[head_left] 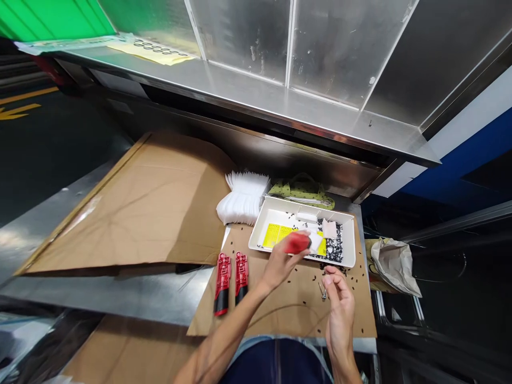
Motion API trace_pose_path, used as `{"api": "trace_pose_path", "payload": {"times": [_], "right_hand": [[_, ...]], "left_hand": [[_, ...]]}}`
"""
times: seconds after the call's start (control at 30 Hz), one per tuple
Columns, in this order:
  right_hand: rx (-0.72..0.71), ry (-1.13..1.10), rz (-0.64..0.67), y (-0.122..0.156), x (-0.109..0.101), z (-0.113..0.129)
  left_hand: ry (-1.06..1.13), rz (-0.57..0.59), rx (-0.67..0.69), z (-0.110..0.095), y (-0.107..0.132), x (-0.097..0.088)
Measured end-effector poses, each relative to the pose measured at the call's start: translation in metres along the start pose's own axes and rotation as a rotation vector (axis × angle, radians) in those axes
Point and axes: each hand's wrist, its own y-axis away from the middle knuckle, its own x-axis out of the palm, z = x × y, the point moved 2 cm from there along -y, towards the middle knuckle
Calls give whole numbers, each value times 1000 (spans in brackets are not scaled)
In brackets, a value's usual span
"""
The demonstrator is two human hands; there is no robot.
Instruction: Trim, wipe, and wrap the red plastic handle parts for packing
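Clock positions are read from your viewpoint, with 12 o'clock straight ahead.

Your right hand (pixel 340 314) is at 1 o'clock, partly curled, with its thumb and forefinger close together. Two small metal screws (pixel 321 292) lie at its fingertips; you cannot tell whether they are gripped. Your left hand (pixel 280 266) is closed around a red part (pixel 297 243), which it holds over the near edge of a white tray (pixel 304 205).

Beneath both hands, a cardboard sheet (pixel 280 314) lies on the steel desk (pixel 100 288), scattered with small black pieces (pixel 352 285). Two red-and-black housings (pixel 223 284) lie side by side on it at 11 o'clock.

The tray carries yellow sheets (pixel 274 236), a white pad (pixel 329 229) and a heap of black parts (pixel 334 245). Just beyond it are a stack of white plastic pieces (pixel 244 197) at 12 o'clock and a green pouch (pixel 302 191) at 1 o'clock. A paper bag (pixel 394 266) stands at 2 o'clock. A larger cardboard sheet (pixel 132 208) lies at 10 o'clock. Farthest away, a yellow sheet (pixel 150 52) rests on a steel shelf (pixel 280 106).
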Motion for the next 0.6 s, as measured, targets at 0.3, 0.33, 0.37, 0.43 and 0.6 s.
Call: {"api": "trace_pose_path", "payload": {"times": [0.3, 0.33, 0.37, 0.43, 0.6], "right_hand": [[26, -20, -128, -25, -38, -6], [21, -18, -135, -26, -39, -7], [10, -12, -137, -27, -40, -8], [-25, 12, -120, -28, -40, -7], [-132, 125, 7, -18, -30, 17]], "left_hand": [[-227, 92, 10, -19, -72, -9], [-228, 81, 5, -19, -70, -11], [-221, 67, 0, -18, -68, -13], [-182, 43, -9, -15, -58, -14], [60, 83, -61, -11, -16, -2]]}}
